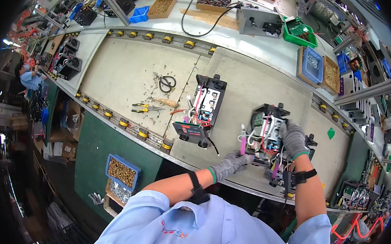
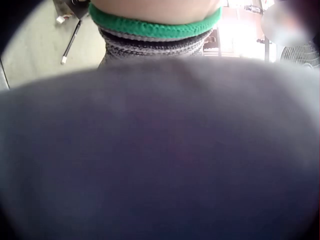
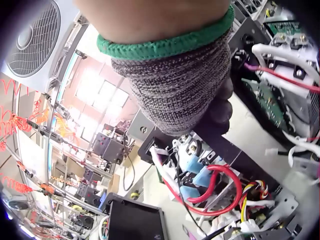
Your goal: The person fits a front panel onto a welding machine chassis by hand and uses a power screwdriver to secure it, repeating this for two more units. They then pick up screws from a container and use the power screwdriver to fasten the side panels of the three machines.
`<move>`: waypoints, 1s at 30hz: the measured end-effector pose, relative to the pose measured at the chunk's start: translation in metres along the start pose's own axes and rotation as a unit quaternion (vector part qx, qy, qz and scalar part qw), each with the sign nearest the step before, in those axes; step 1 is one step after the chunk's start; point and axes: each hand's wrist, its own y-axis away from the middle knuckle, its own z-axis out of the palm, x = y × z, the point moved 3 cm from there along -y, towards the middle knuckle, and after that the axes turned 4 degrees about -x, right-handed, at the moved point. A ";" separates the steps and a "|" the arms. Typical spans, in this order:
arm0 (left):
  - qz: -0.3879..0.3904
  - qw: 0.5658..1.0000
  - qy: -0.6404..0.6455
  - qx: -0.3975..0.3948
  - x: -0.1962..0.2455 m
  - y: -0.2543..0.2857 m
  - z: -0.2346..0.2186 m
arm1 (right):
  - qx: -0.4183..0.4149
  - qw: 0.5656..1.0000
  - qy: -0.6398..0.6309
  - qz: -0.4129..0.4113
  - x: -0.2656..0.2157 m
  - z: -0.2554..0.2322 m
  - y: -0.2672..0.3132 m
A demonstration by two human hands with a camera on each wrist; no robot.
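An open black unit (image 1: 267,131) with a green board, white and red wires and a pink strip stands on the work surface. My gloved right hand (image 1: 294,139) lies along its right side; in the right wrist view the hand (image 3: 180,95) has its fingers curled over the unit's black side panel (image 3: 240,155). At the unit's near left corner is my gloved left hand (image 1: 231,166), its fingertips partly hidden and their hold unclear. A dark blur fills most of the left wrist view, below the glove cuff (image 2: 155,47).
Left of the unit stands a second open unit (image 1: 209,102) with a labelled front panel. Black scissors (image 1: 166,83), yellow-handled pliers (image 1: 144,108) and scattered bits lie farther left. Another wired unit (image 1: 280,173) sits close by at the near right. Parts bins (image 1: 313,64) stand behind.
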 end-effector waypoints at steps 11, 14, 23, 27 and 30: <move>0.068 0.993 0.014 0.098 -0.002 0.123 -0.108 | -0.032 0.900 -0.388 -0.197 -0.128 -0.087 0.100; 0.017 0.973 0.145 0.180 0.007 0.168 -0.160 | -0.088 0.899 -0.288 -0.318 -0.166 -0.005 0.124; -0.031 0.976 0.064 0.204 0.047 0.143 -0.181 | -0.227 0.972 -0.036 -0.044 -0.201 0.178 0.068; -0.022 0.969 0.071 0.236 0.034 0.154 -0.194 | -0.233 0.970 -0.064 -0.015 -0.198 0.178 0.056; 0.009 0.974 0.028 0.223 0.048 0.171 -0.189 | -0.248 0.966 -0.072 -0.026 -0.197 0.129 0.072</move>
